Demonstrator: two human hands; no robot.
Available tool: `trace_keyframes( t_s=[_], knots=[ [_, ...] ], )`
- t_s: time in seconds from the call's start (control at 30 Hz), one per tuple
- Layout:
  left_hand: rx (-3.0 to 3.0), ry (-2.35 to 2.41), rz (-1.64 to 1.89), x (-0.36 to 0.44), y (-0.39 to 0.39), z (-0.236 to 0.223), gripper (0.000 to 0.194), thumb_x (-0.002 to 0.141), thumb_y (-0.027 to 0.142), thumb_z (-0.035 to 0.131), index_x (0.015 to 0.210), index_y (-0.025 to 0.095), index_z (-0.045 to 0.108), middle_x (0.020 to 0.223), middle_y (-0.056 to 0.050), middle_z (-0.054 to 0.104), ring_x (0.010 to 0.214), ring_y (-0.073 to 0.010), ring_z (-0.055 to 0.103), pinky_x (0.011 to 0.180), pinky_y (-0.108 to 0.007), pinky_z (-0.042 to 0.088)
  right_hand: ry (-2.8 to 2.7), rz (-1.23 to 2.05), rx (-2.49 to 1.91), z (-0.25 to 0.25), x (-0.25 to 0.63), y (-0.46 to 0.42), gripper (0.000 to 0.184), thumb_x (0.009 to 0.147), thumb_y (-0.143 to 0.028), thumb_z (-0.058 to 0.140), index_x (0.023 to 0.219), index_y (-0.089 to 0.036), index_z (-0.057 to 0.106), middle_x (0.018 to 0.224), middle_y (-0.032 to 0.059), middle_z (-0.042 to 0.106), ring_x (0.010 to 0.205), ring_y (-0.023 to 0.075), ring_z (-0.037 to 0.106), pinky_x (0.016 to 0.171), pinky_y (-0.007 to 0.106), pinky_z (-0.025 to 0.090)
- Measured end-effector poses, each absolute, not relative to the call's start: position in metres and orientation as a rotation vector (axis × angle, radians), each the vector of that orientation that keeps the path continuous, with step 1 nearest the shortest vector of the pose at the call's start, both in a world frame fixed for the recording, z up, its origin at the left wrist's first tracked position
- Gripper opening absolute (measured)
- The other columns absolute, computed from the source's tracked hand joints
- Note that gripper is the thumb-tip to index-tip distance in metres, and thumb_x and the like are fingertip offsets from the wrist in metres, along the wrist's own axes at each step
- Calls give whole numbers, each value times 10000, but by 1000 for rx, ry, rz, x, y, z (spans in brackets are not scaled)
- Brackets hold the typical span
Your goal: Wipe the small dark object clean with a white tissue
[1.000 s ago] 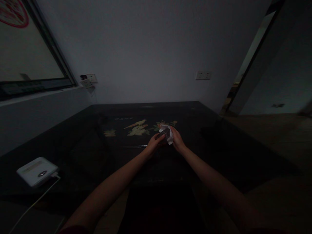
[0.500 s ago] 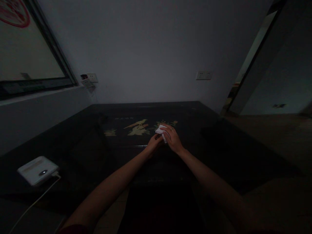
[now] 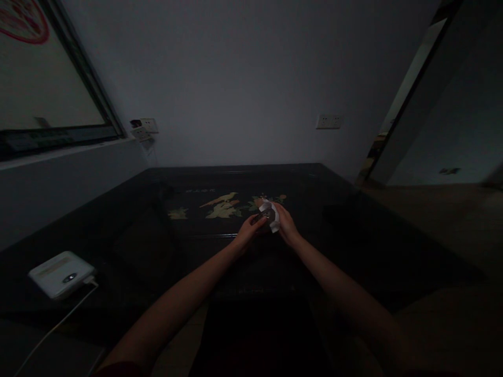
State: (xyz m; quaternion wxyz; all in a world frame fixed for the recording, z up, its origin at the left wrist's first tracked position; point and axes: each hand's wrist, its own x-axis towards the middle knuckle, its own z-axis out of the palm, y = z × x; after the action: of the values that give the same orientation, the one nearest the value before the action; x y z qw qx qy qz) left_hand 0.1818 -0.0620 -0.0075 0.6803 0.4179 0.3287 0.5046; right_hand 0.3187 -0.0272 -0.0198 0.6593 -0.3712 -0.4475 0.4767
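Over the near middle of the dark table, my left hand (image 3: pixel 247 231) has its fingers closed around a small, dark, shiny object (image 3: pixel 268 214). Its kind is too dim to make out. My right hand (image 3: pixel 287 225) presses a white tissue (image 3: pixel 275 222) around the object's right side. The tissue curves along the edge, leaving the glinting face uncovered toward my left thumb. Some fingers of both hands are hidden behind the object and the tissue.
The black table (image 3: pixel 157 251) bears a bird-and-flower picture (image 3: pixel 222 205). A white box-shaped device (image 3: pixel 62 275) with a cable (image 3: pixel 58 324) lies at the left. Behind are a wall socket (image 3: pixel 329 121) and a window (image 3: pixel 47 78). The room is dim.
My right hand with the tissue has shifted slightly right, from across the front of the object to its side. The dark, shiny face now shows. My left hand has barely moved.
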Motion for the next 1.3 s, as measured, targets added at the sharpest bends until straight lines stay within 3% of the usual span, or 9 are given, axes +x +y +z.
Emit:
trace_keyframes(
  t_s=[0.17,0.37,0.57,0.7,0.9,1.1,1.3],
  knots=[
    [954,717,1136,182,-64,-6,374,673,308,774,963,131,619,1090,-122,638,983,-220,619,901,-402,502,-843,1190,-852,-27,319,-19,342,791,-514,540,866,-211,678,842,49,739,836,237,686,761,373,544],
    [957,725,1130,182,-62,-9,417,668,322,776,1000,129,613,1129,-136,628,1016,-234,608,887,-396,508,-741,1214,-834,-28,320,-16,271,811,-413,509,823,-205,681,802,55,743,789,232,694,739,376,555],
    [933,746,1146,182,-61,-8,347,695,308,754,957,127,615,1078,-126,643,997,-226,616,889,-402,511,-728,1184,-861,-25,325,-19,269,772,-402,563,931,-212,669,784,40,731,759,236,687,692,374,551],
    [927,748,1148,181,-61,-9,341,705,298,748,974,139,612,1050,-111,647,995,-218,617,896,-404,510,-1022,965,-863,-14,324,-30,396,802,-475,527,1095,-225,617,1013,56,708,926,241,656,782,376,526],
    [907,727,1167,181,-60,-10,354,695,274,754,983,137,600,1089,-119,630,1014,-226,605,905,-423,505,-1408,683,-848,-3,317,-48,397,830,-459,536,1139,-222,610,1211,79,626,1120,254,569,972,401,423],
    [936,735,1156,182,-60,-10,370,686,248,758,1002,132,604,1135,-125,616,1016,-234,606,925,-441,486,-1488,610,-882,-3,315,-50,415,853,-500,500,1150,-232,605,1224,74,620,1162,244,543,1014,398,386],
    [941,740,1150,182,-59,-12,392,679,266,766,1017,139,614,1140,-130,622,1043,-246,599,908,-417,498,-1314,785,-905,-10,316,-39,415,794,-528,565,1051,-212,641,1114,67,673,1064,249,597,955,385,436]
  ],
)
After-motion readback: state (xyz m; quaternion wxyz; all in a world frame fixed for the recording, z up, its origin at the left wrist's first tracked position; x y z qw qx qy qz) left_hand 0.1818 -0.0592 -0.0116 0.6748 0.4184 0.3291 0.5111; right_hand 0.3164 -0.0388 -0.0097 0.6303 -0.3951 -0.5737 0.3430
